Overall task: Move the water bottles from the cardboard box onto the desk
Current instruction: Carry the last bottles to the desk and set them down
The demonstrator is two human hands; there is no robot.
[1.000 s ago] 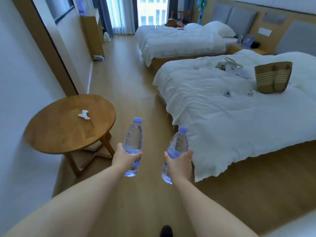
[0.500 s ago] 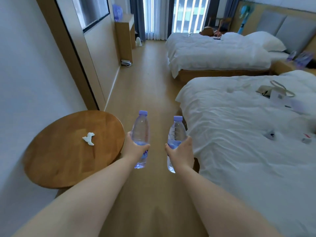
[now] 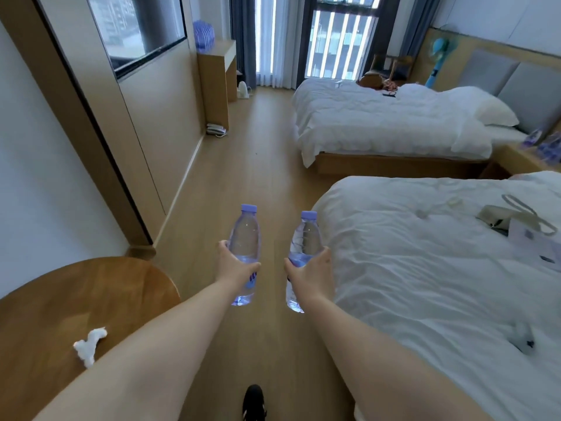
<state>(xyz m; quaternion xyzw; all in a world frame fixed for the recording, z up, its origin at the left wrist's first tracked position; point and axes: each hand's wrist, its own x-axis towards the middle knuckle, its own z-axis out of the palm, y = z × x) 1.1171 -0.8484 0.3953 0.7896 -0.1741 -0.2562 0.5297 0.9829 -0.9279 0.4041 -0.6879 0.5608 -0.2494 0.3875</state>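
Observation:
My left hand point(image 3: 234, 265) grips a clear water bottle point(image 3: 245, 235) with a purple cap, held upright over the wooden floor. My right hand point(image 3: 312, 270) grips a second, similar bottle point(image 3: 306, 237), also upright. Both arms reach forward in the aisle between the wall and the near bed. Far ahead on the left stands a wooden desk point(image 3: 223, 51) with a cluster of purple-capped bottles point(image 3: 204, 34) on its top. The cardboard box is out of view.
A round wooden table point(image 3: 60, 302) with a crumpled tissue point(image 3: 89, 344) sits at my lower left. Two white beds point(image 3: 425, 262) line the right side, the near one with a bag point(image 3: 504, 218) on it. A phone point(image 3: 216, 129) lies on the floor by the desk.
I have moved forward down the aisle with both bottles; the round table slid down and left in view, and the desk and window came closer.

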